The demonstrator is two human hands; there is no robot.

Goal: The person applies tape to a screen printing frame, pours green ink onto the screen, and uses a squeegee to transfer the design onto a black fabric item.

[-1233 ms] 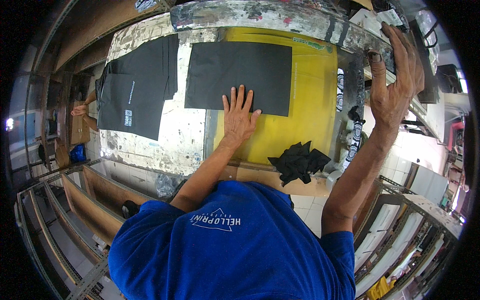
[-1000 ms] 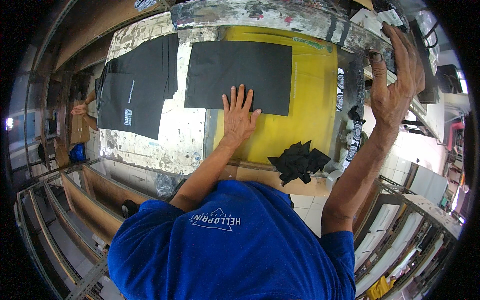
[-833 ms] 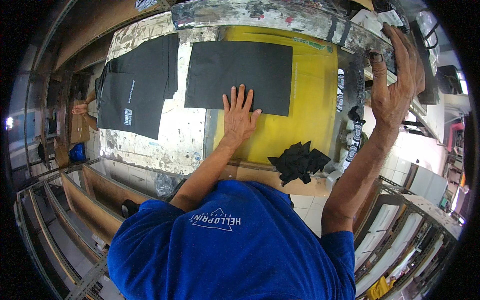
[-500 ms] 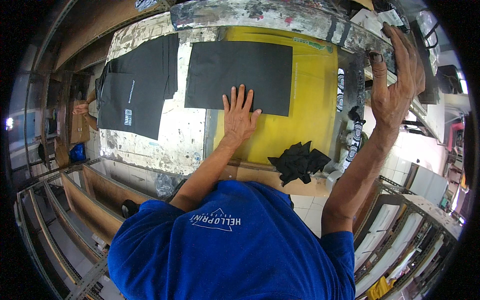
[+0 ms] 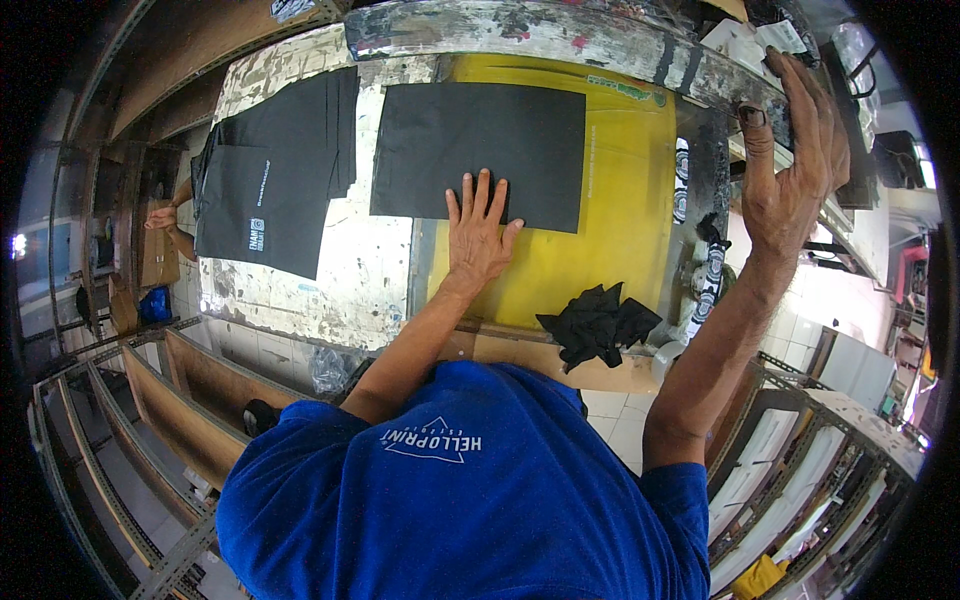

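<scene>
My left hand (image 5: 480,238) lies flat with fingers spread on the lower edge of a black rectangular sheet (image 5: 480,135). That sheet overlaps a yellow screen-printing mesh (image 5: 632,215) and the pale, stained tabletop (image 5: 375,255) beside it. At the upper right, my right hand (image 5: 800,190) is at the end of a paint-smeared bar (image 5: 560,35). Its fingers are stretched and the thumb stands apart, with the dark bar end between them. Further left, larger black pieces (image 5: 280,165) with white print lie overlapping on the tabletop.
A crumpled black cloth (image 5: 600,325) lies at the mesh's near edge. Another person's hand (image 5: 160,217) shows at the far left. Slatted racks stand at lower left (image 5: 190,380) and lower right (image 5: 800,480). Patterned tape (image 5: 708,275) runs along the frame's right side.
</scene>
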